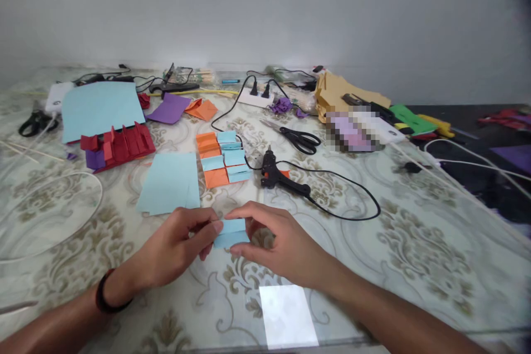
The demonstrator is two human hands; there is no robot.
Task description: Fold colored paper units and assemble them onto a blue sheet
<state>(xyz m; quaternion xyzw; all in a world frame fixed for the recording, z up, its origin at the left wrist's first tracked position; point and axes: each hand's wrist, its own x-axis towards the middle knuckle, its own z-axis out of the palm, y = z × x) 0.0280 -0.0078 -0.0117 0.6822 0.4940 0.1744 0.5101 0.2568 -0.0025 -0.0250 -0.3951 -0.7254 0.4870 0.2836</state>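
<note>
A small light-blue folded paper (232,234) with a crease across its middle is between my two hands, over the patterned table cover. My left hand (182,243) pinches its left end between thumb and fingers. From the other side my right hand (277,238) curls around it, index finger at the top edge and thumb at the bottom edge. Just beyond lie folded orange and blue paper pieces (224,159) joined in two columns. Left of these is a stack of light-blue paper sheets (172,182). A black glue gun (282,176) rests on the right, its nozzle pointing away.
Black-handled scissors (296,137) lie behind the glue gun, whose cord loops right. Red and purple folded paper (118,146) and a large blue sheet (102,108) are at left. A power strip (253,98) sits at the back. A white square (287,316) lies near the front edge.
</note>
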